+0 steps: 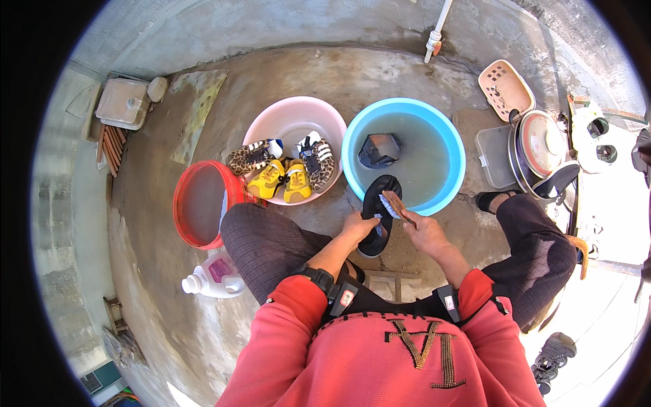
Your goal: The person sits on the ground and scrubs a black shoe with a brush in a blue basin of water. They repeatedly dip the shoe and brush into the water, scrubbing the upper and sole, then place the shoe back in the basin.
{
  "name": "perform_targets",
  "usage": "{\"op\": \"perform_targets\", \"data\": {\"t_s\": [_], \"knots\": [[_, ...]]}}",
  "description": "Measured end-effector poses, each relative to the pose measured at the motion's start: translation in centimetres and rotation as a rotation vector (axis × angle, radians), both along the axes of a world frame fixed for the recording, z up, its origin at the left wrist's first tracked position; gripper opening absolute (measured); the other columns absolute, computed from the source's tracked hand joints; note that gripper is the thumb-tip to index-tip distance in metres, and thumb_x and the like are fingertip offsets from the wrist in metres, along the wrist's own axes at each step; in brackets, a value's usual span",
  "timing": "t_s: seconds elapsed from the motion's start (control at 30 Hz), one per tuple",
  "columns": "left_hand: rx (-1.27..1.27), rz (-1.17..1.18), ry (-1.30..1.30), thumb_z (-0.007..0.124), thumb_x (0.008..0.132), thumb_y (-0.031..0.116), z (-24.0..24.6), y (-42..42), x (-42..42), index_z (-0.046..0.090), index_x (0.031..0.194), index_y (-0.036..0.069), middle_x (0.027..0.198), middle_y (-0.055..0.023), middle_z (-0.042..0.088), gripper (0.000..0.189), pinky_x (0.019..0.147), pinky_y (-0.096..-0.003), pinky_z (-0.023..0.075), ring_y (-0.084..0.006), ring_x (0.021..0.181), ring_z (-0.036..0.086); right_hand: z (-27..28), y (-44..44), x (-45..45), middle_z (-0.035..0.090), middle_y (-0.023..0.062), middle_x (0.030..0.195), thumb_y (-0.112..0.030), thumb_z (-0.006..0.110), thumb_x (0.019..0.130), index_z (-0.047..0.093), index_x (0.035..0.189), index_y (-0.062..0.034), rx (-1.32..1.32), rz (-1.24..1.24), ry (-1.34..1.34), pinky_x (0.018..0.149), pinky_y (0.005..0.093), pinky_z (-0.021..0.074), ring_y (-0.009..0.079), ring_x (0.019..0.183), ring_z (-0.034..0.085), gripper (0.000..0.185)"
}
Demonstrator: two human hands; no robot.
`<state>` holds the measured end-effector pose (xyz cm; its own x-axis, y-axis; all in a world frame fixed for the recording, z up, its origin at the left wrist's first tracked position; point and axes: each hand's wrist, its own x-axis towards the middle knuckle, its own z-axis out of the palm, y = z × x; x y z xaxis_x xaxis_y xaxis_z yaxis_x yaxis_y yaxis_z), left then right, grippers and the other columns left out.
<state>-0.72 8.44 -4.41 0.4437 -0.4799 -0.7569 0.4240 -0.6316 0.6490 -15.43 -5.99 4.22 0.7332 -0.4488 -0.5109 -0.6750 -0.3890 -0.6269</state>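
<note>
My left hand (359, 227) holds a black shoe (375, 208) by its side, over the near rim of a blue basin (460, 157). In my right hand (423, 232) is a wooden-backed scrub brush (395, 204), its pale bristles against the shoe's upper. Cloudy water fills the basin, and a dark object (380, 151), partly under water, lies in it. Left of it, a pink basin (300, 105) holds leopard-print sneakers (319, 164) and small yellow shoes (265, 179).
A red bucket (178, 203) of murky water stands at the left, with a white detergent bottle (213, 277) near my knee. To the right are a peach plastic basket (503, 84), a clear tub (494, 152) and stacked basins with a lid (541, 142). Dark sneakers (554, 358) lie at the lower right.
</note>
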Motion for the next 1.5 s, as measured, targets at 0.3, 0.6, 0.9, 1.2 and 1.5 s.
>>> {"op": "perform_targets", "data": {"t_s": [0.3,0.6,0.9,1.2,1.5], "knots": [[0.077,-0.058,-0.206,0.072,0.078,0.015,-5.0,-1.0,-0.9,0.067,0.098,-0.001,0.085,-0.0103,0.069,0.026,0.067,-0.0328,0.0505,-0.0191,0.073,0.066,0.4,-0.5,-0.4,0.065,0.0246,0.104,-0.021,0.059,0.084,0.054,0.132,-0.012,0.024,-0.022,0.077,0.086,0.0434,0.0486,0.0379,0.099,0.063,0.049],[0.001,-0.111,-0.121,0.067,0.083,0.01,-7.8,-0.9,-0.7,0.065,0.102,0.001,0.088,-0.0091,0.069,0.021,0.069,-0.0327,0.0502,-0.0186,0.075,0.066,0.3,-1.0,-0.8,0.064,0.0248,0.105,-0.017,0.061,0.081,0.05,0.13,-0.0016,-0.034,0.05,0.069,0.085,0.0419,0.0492,0.038,0.099,0.063,0.052],[0.054,-0.094,-0.12,0.068,0.082,0.01,-4.2,-0.8,-0.3,0.065,0.106,0.0,0.087,-0.0088,0.069,0.026,0.07,-0.0319,0.0501,-0.0189,0.076,0.066,-0.4,-0.5,-1.5,0.066,0.0232,0.099,-0.022,0.056,0.09,0.05,0.133,-0.0065,-0.006,-0.018,-0.122,0.079,0.0419,0.0509,0.0383,0.091,0.065,0.046],[-0.245,-0.127,-0.149,0.067,0.084,0.008,4.3,-3.6,-0.7,0.057,0.113,-0.004,0.092,-0.008,0.067,0.033,0.067,-0.0268,0.0496,-0.0126,0.077,0.062,1.9,-2.7,0.6,0.067,0.0223,0.089,-0.027,0.052,0.093,0.053,0.132,-0.0174,-0.372,-0.063,0.051,0.076,0.0472,0.0514,0.0373,0.085,0.065,0.04],[-0.242,-0.018,-0.307,0.07,0.08,0.01,5.5,-3.9,0.3,0.056,0.114,-0.006,0.09,-0.0101,0.066,0.039,0.064,-0.0267,0.0488,-0.0131,0.075,0.061,2.8,0.8,1.3,0.064,0.0209,0.085,-0.028,0.052,0.093,0.05,0.135,-0.0157,-0.267,0.0,-0.054,0.077,0.0471,0.0514,0.0391,0.08,0.064,0.044]]}}
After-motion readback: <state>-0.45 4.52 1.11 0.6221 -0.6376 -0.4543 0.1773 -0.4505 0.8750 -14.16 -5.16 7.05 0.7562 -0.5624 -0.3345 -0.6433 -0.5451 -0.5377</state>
